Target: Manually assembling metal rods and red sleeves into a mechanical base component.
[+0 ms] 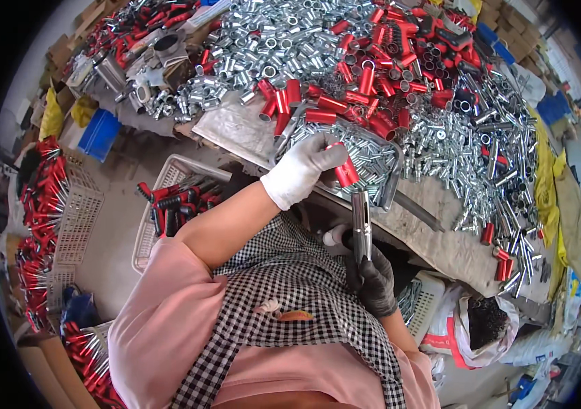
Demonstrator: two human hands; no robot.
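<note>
1. Left hand (302, 167), white-gloved, pinching a red sleeve (346, 172) over the workbench (440, 249).
2. Right hand (376, 281), dark-gloved, clenched around an upright metal rod (360, 221) just beneath the sleeve.
3. Heaped beyond: silver tubes (270, 41).

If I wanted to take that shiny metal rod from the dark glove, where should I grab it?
Probably the bare upper shaft of the metal rod, pinched from the side. The right hand covers its lower end, and the left hand holds a red sleeve at its top.

Sleeves (345, 102) heaped on table (440, 245); basket (168, 204) left.
</note>
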